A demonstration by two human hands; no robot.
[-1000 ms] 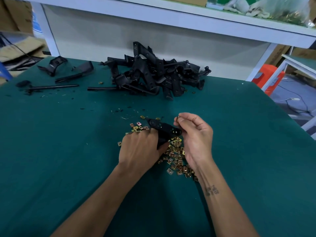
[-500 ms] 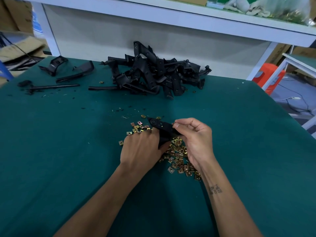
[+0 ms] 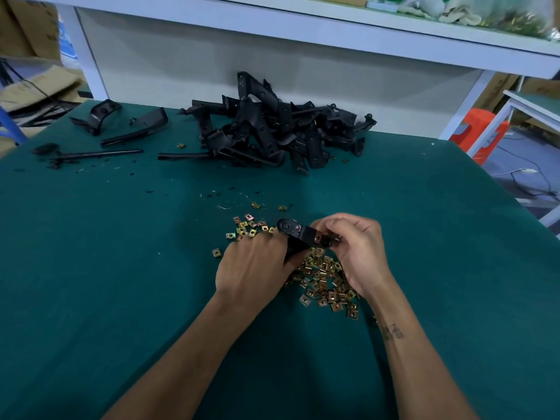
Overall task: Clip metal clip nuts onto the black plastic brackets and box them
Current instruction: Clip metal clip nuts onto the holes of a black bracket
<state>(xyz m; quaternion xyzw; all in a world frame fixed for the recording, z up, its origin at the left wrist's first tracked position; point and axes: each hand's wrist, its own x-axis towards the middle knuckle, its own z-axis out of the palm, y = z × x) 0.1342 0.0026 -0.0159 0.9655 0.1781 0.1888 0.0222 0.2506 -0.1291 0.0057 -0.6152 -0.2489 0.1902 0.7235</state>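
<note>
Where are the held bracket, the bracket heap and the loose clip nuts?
held bracket (image 3: pixel 286 227), head view, round end.
bracket heap (image 3: pixel 272 131), head view, middle.
loose clip nuts (image 3: pixel 324 280), head view, pile centre.

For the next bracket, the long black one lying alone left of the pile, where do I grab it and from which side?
Probably mid-shaft on the long bracket, coming from above with the left hand. It lies flat on the table, apart from the pile, its shaft thin, straight and unobstructed.
</note>
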